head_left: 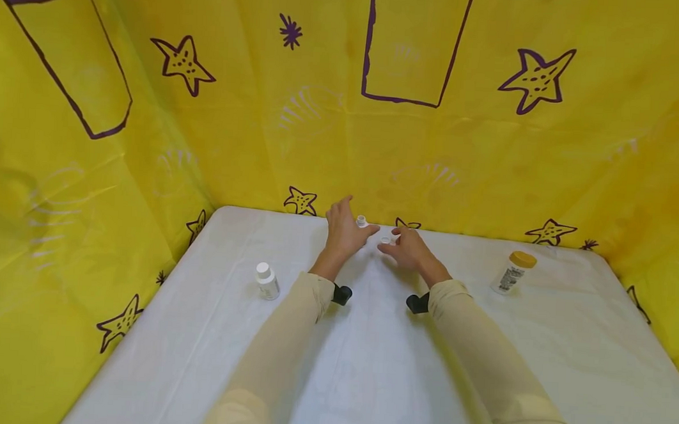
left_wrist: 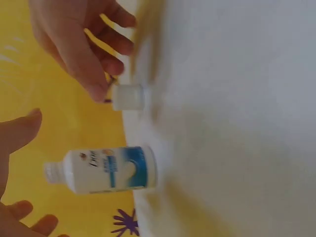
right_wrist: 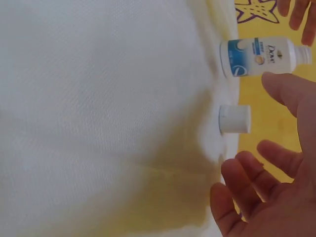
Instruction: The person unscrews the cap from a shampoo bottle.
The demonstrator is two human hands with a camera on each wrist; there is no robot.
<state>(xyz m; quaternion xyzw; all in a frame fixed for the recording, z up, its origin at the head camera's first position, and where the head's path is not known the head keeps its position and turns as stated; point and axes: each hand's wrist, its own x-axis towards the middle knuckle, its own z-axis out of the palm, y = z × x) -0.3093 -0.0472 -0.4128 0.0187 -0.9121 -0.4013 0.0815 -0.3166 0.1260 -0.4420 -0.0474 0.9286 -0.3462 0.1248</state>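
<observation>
A small white Dove bottle point(left_wrist: 111, 170) with a blue label stands upright near the table's back edge, its threaded neck uncapped. Around it, with a visible gap in the left wrist view, my left hand point(head_left: 344, 230) spreads its thumb and fingers and holds nothing. Just right of the bottle, a white cap point(right_wrist: 235, 119) rests on the table. My right hand point(head_left: 412, 249) is beside that cap, thumb and fingers apart with nothing between them. In the right wrist view the cap lies beyond the fingertips, apart from them.
On the left of the white table point(head_left: 366, 367) stands another white bottle point(head_left: 267, 281), its cap on. A clear-bodied container with a yellow lid point(head_left: 513, 272) is at the right. Yellow sheeting point(head_left: 320, 140) with drawn starfish rises behind the table and at both sides.
</observation>
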